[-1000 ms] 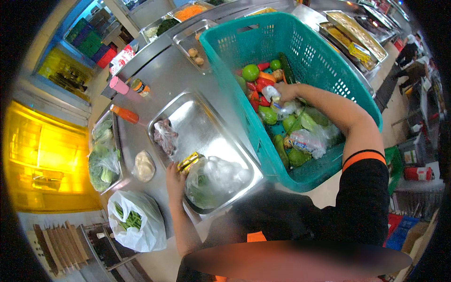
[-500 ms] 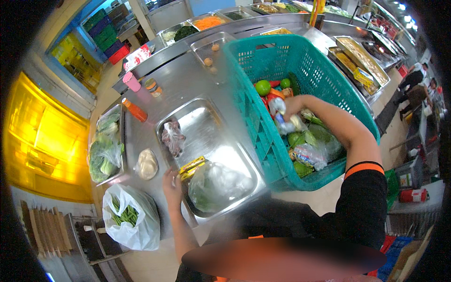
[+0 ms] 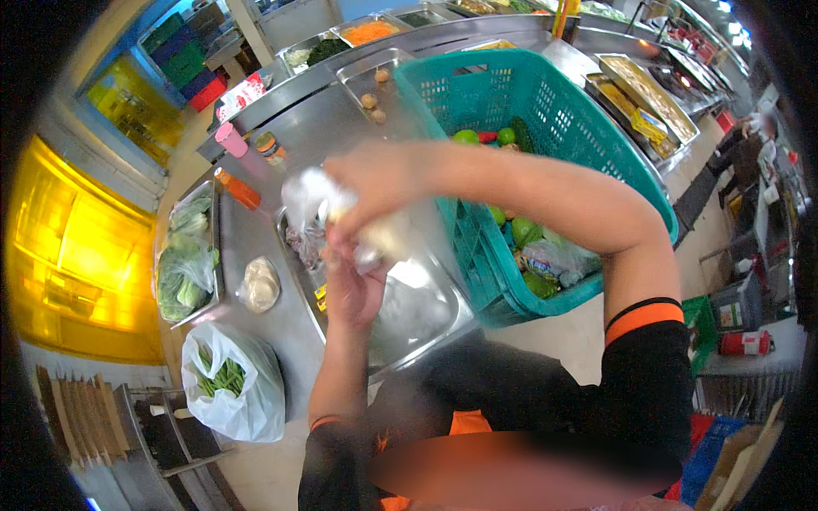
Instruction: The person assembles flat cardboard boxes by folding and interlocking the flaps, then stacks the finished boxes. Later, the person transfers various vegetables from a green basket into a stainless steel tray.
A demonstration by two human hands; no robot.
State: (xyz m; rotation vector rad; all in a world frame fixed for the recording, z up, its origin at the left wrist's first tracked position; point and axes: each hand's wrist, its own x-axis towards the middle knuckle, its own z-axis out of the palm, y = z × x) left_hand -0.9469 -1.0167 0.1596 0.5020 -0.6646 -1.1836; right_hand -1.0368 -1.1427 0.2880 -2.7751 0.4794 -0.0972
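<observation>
My right hand (image 3: 375, 183), blurred, is closed on a white and clear plastic bag (image 3: 307, 198) above the left part of the metal tray (image 3: 456, 294); what the bag holds I cannot make out. My left hand (image 3: 356, 294) is just below, palm up, its fingers curled around a clear lower part of the plastic. Behind the hands, a bag with dark reddish contents (image 3: 300, 247) lies in the tray, partly hidden. A bit of a yellow packet (image 3: 321, 296) shows beside my left wrist. To the right, my right forearm crosses a green basket (image 3: 477, 255) of bagged vegetables and limes (image 3: 466, 137).
Left of the tray are a tan bagged item (image 3: 259, 285), a white bag of green beans (image 3: 256, 379) and a tray of leafy greens (image 3: 183, 272). An orange bottle (image 3: 239, 189), a pink bottle (image 3: 230, 139) and a jar (image 3: 270, 148) stand behind. Food pans (image 3: 371, 32) line the back.
My right hand has come out of the basket and moved left over the tray with the plastic bag. My left hand has risen from the tray's edge to meet it.
</observation>
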